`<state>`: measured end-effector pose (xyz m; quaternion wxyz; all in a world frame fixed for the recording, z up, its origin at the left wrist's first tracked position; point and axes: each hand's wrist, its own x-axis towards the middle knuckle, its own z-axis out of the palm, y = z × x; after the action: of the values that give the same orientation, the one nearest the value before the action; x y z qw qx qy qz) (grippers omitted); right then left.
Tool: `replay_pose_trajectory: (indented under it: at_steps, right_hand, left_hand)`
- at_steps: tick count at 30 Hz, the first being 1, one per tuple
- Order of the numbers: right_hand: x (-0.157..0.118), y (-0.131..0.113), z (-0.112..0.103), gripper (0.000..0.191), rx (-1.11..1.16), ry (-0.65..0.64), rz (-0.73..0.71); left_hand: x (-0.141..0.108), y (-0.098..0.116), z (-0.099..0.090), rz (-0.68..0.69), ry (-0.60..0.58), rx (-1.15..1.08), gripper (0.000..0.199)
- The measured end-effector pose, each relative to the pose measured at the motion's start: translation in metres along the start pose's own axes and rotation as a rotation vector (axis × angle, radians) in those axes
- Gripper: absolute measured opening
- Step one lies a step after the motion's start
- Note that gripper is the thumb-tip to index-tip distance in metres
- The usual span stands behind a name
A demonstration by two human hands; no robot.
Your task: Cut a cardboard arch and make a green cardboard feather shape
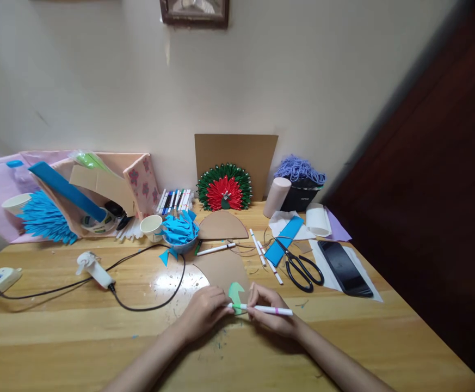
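Observation:
My right hand grips a white marker with a pink band, which lies level and points left. Its left end is near the fingertips of my left hand, whose fingers are closed around what looks like the marker's white cap end. Between the hands, a small light green shape lies on brown cardboard. Behind it rest a cardboard half circle and another white marker.
Black scissors, a blue strip and a phone lie at the right. A bowl of blue pieces, a paper cup and a black cable are at the left. A red and green fan stands behind.

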<state>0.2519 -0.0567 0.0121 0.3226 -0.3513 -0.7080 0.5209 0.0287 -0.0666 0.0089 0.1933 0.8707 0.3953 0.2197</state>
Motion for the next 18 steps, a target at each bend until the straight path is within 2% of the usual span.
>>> replay_pose_trajectory:
  at_steps: [6, 11, 14, 16, 18]
  right_hand:
    - [0.003, 0.000, 0.005, 0.013, -0.023, -0.050, -0.010]
    - [0.006, -0.002, 0.008, 0.015, -0.068, -0.032, -0.087]
    - [0.005, -0.005, 0.004, 0.018, -0.070, -0.049, -0.136]
    - [0.005, -0.008, 0.002, 0.018, -0.053, -0.077, -0.119]
    - [0.008, -0.010, 0.003, 0.017, 0.032, -0.087, -0.036]
  left_hand:
    - [-0.001, 0.004, -0.005, -0.033, -0.105, -0.106, 0.033]
    - [-0.001, 0.007, -0.003, -0.069, -0.085, -0.105, 0.032]
    - [0.003, 0.016, -0.008, -0.046, -0.102, -0.134, 0.030]
    - [0.006, 0.022, -0.015, -0.023, -0.130, -0.123, 0.030]
    - [0.007, 0.024, -0.025, -0.023, -0.117, -0.070, 0.031]
